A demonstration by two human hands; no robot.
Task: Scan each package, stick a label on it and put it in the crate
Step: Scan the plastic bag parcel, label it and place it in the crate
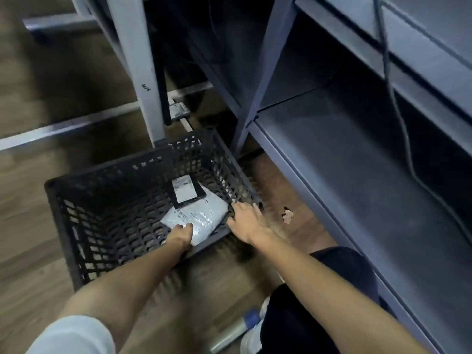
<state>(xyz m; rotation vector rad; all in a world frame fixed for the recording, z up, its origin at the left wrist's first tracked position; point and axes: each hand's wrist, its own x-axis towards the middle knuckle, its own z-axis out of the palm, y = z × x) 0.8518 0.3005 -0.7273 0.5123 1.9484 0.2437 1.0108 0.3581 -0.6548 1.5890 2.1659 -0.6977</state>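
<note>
- Reaching down into the black crate [76, 226], the left hand [182, 235] has its fingers curled onto the near edge of a white package [196, 217]; it looks like a grasp or a press, though the fingertips are partly hidden.
- The right hand [246, 223] is spread wide, fingers resting on the crate's right rim near its near-right corner, holding nothing.
- The white package lies on the crate floor toward the right wall, printed markings visible on its top.
- A black package [187, 191] with a white label [184, 187] lies partly on the white one, toward the far-right corner.
- Judged from this, at least two packages are in the crate, one clearly labelled.
- No scanner or unprocessed packages are in view, so what remains cannot be told.
- The grey shelf [357, 175] beside the crate is bare.
</note>
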